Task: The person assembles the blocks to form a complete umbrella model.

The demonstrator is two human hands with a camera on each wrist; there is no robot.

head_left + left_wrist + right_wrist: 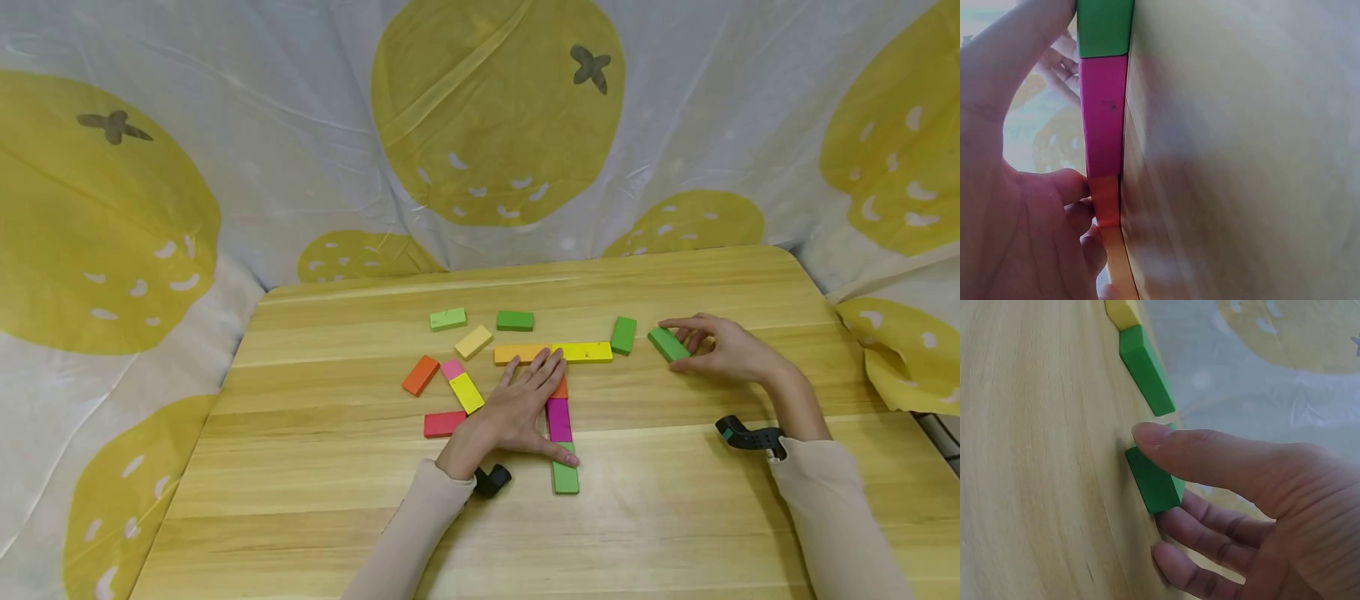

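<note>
My right hand [723, 348] pinches a green wooden block [667, 344] at the right of the table, thumb at one end and a finger at the other. In the right wrist view the thumb lies across this green block [1154, 478]. My left hand [516, 408] lies spread over a T of flat blocks, fingers extended. Its crossbar is a light orange block [517, 355] and a yellow block [585, 353]. Down the stem run an orange-red block [561, 390], partly covered, a magenta block [559, 420] and a green block [566, 479], with the left thumb over its upper end.
Another green block [623, 335] stands at the crossbar's right end. Behind the T lie a dark green block [515, 321] and a light green block [447, 319]. Tan [474, 342], orange [421, 376], pink, yellow [467, 393] and red blocks [444, 424] lie to the left. A patterned curtain [300, 167] surrounds the table.
</note>
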